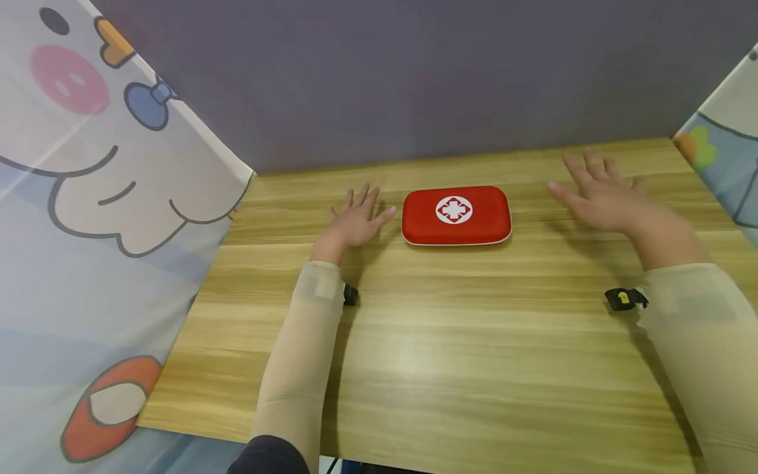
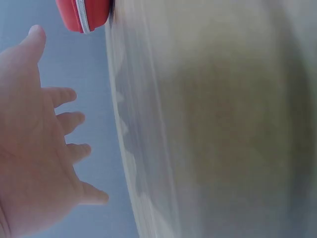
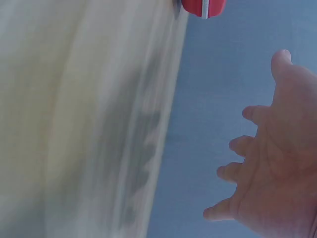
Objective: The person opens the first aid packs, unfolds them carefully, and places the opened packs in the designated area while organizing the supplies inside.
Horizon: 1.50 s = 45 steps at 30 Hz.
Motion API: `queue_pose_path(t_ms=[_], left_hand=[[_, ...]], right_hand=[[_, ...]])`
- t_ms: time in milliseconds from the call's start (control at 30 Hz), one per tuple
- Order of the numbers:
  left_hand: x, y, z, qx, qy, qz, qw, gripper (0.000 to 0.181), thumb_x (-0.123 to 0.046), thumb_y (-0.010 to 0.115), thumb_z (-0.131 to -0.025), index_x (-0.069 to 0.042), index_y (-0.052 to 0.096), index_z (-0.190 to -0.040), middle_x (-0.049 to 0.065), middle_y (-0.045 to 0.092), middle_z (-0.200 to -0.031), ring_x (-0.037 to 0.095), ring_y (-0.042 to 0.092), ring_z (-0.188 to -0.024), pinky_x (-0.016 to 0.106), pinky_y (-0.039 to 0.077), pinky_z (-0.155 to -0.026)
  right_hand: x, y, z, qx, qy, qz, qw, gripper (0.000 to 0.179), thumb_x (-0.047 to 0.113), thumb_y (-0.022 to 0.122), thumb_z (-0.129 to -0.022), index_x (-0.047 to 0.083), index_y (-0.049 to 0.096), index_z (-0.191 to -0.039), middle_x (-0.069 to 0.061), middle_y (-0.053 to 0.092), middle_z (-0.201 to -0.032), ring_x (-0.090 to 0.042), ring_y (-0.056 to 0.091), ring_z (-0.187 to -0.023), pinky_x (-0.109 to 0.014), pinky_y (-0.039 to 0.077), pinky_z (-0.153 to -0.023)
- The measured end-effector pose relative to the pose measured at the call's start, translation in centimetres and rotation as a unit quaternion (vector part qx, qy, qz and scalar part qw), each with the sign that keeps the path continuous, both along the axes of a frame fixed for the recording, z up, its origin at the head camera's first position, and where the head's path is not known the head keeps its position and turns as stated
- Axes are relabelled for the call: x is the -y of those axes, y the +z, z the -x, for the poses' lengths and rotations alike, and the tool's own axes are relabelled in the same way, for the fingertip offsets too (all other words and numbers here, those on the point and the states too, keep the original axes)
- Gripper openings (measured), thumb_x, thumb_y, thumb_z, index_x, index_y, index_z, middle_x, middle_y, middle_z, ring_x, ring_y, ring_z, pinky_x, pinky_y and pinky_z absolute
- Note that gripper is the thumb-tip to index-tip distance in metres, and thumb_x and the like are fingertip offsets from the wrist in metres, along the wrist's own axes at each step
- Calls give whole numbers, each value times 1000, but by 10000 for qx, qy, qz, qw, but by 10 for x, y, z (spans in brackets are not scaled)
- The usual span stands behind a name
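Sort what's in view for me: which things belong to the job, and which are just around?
Apparently the job:
red case, untouched
left hand, nearer the case
right hand

Just around:
wooden table, supporting the case
grey backdrop
cartoon-printed sheet at left

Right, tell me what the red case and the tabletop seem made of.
Red case: perhaps a molded synthetic shell, matte, with rounded edges and a zip. Tabletop: wood or wood-look laminate, from its streaky grain; the soft bright reflection suggests a satin finish.
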<state>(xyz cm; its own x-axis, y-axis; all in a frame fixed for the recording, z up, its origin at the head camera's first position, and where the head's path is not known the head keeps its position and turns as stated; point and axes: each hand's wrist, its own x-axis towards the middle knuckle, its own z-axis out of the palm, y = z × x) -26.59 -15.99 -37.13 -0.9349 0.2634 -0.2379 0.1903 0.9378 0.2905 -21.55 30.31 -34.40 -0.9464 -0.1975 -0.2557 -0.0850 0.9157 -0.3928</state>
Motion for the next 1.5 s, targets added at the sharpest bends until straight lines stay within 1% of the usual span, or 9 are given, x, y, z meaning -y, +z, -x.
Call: queue_pose_path(t_ms=[233,433,667,767,933,1000,1133,1300,1500], left_hand=[[-7,3,-1,71,-232,-282,9993,88,-82,25,-102,-33,7,-173,-7,-5,-182,34,-6,-169,78,1,-127],[-19,11,5,235,-646,-529,9962,80,-72,36,-106,-32,18,-172,-1,10,-182,36,4,-169,78,5,-127],[-29,15,7,540,-1100,-964,9878,90,-67,58,-101,-26,22,-172,3,32,-176,28,34,-161,50,29,-132],[-31,13,8,619,-1155,-1110,9851,98,-66,67,-96,-22,22,-172,3,32,-176,26,32,-162,49,30,-132],[-37,6,7,456,-1408,-1061,9833,105,-62,73,-93,-16,20,-172,7,18,-180,28,20,-167,48,24,-134],[-40,5,5,512,-1414,-1080,9827,106,-62,73,-93,-16,19,-172,7,14,-181,28,18,-167,46,23,-135],[-45,5,0,869,-1177,-1421,9790,105,-55,76,-94,-15,20,-172,6,21,-180,25,26,-164,43,26,-134],[-50,6,-7,1128,-928,-1553,9770,102,-50,79,-94,-18,21,-172,3,28,-177,23,33,-159,43,30,-132],[-58,6,-21,1002,-1047,-1272,9812,101,-51,79,-94,-17,23,-171,5,30,-176,25,33,-161,43,29,-133]], right_hand=[[21,9,4,161,237,62,9996,88,71,19,-108,22,-24,-167,-12,-41,-167,-58,-30,-154,-92,-14,-107],[57,14,15,125,589,-25,9982,96,77,27,-104,23,-20,-169,-10,-34,-172,-54,-24,-159,-90,-11,-111],[95,7,23,-68,1191,798,9896,103,63,52,-105,18,-11,-172,-19,-13,-179,-49,-9,-165,-75,5,-128],[107,-2,24,-74,1390,741,9875,106,63,60,-102,16,-4,-173,-22,-8,-179,-48,-5,-165,-72,9,-130],[121,-18,20,-182,1621,368,9859,112,64,69,-96,4,12,-171,-26,5,-178,-56,5,-162,-73,16,-129],[124,-23,18,-327,1635,328,9855,112,61,73,-94,-2,18,-169,-27,10,-177,-59,7,-161,-73,17,-128],[127,-28,13,-512,1564,312,9859,112,59,77,-92,-6,23,-166,-27,14,-176,-58,9,-159,-72,23,-127],[126,-25,5,-424,1595,191,9861,115,62,76,-91,-6,24,-166,-28,16,-174,-57,13,-157,-73,30,-123],[122,-24,-8,-345,1548,196,9871,114,60,80,-88,-5,27,-166,-27,18,-173,-58,16,-155,-75,33,-120]])
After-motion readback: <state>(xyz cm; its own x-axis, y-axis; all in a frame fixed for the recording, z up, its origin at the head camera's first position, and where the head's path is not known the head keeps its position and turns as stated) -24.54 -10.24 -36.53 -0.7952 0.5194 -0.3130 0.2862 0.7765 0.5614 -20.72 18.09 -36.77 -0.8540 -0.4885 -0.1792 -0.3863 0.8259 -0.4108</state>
